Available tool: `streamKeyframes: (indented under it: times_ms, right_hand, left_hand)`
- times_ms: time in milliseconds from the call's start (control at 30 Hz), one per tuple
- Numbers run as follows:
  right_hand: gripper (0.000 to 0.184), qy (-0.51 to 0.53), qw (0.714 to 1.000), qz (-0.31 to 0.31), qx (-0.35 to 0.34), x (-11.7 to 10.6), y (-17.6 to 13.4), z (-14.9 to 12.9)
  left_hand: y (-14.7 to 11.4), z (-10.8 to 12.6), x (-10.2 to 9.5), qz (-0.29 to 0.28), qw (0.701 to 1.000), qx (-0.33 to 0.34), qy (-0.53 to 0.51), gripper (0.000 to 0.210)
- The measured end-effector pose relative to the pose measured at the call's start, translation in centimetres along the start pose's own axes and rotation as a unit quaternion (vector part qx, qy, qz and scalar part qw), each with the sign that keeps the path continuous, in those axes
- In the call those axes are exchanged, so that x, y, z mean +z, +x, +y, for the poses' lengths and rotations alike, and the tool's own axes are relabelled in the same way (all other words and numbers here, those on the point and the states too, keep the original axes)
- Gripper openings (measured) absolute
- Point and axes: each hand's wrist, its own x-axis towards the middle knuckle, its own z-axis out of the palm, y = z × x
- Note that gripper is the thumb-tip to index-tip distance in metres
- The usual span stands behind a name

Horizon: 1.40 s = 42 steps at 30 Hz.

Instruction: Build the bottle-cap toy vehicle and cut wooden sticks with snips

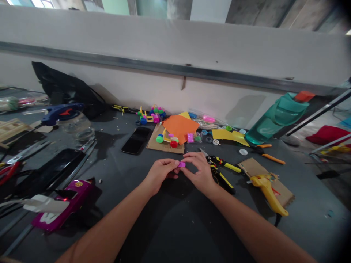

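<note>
Head: two hands [155, 175], one purple piece [181, 164]

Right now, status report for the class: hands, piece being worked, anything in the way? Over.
Left hand pinching small purple piece. Right hand at its other end, grip unclear. Yellow-and-black tools close beside right hand, not blocking the piece.

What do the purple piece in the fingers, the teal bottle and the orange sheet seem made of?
Purple piece: perhaps plastic or foam, evenly bright; too small to be sure. Teal bottle: likely plastic, smooth and translucent-looking. Orange sheet: paper or thin foam, judging by its flat, matt surface.
</note>
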Motion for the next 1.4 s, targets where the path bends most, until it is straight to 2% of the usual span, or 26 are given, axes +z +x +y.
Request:
streamKeyframes:
  times_ms: [133, 267, 433, 633, 800, 933, 1067, 1233, 1400]
  right_hand:
    - [0.013, 0.012, 1.000, -0.007, 0.005, -0.04, 0.04, -0.20]
    - [0.004, 0.036, 0.999, -0.006, 0.033, -0.12, 0.15, -0.30]
    - [0.006, 0.048, 0.997, 0.008, 0.056, -0.06, 0.08, -0.08]
    - [0.005, 0.061, 0.996, 0.006, 0.059, -0.07, 0.09, -0.01]
    - [0.004, 0.031, 0.999, 0.017, 0.040, -0.15, 0.09, 0.07]
    - [0.006, -0.024, 1.000, 0.019, -0.004, -0.30, -0.07, 0.28]
    - [0.008, -0.054, 0.997, 0.017, -0.046, -0.35, -0.17, 0.43]
    - [0.018, -0.063, 0.996, 0.001, -0.061, -0.23, -0.04, 0.39]
    - [0.011, -0.059, 0.997, 0.008, -0.057, -0.21, 0.00, 0.45]
  left_hand:
    - [0.02, -0.02, -0.01, -0.001, 1.000, 0.006, 0.013, 0.025]
    - [0.05, -0.10, 0.01, 0.020, 0.999, 0.023, 0.033, 0.025]
    - [0.10, -0.14, 0.12, 0.042, 0.998, 0.023, 0.047, 0.026]
    - [0.15, -0.20, 0.10, 0.040, 0.996, 0.036, 0.071, 0.026]
    - [0.11, -0.17, 0.11, 0.043, 0.998, 0.027, 0.045, 0.030]
    - [0.12, -0.20, 0.09, 0.021, 1.000, -0.001, 0.014, 0.036]
    - [0.12, -0.21, -0.08, 0.004, 1.000, -0.007, -0.011, 0.030]
    - [0.09, -0.16, -0.28, 0.001, 1.000, 0.007, -0.021, 0.024]
    - [0.14, -0.25, -0.31, -0.003, 1.000, -0.003, -0.028, 0.025]
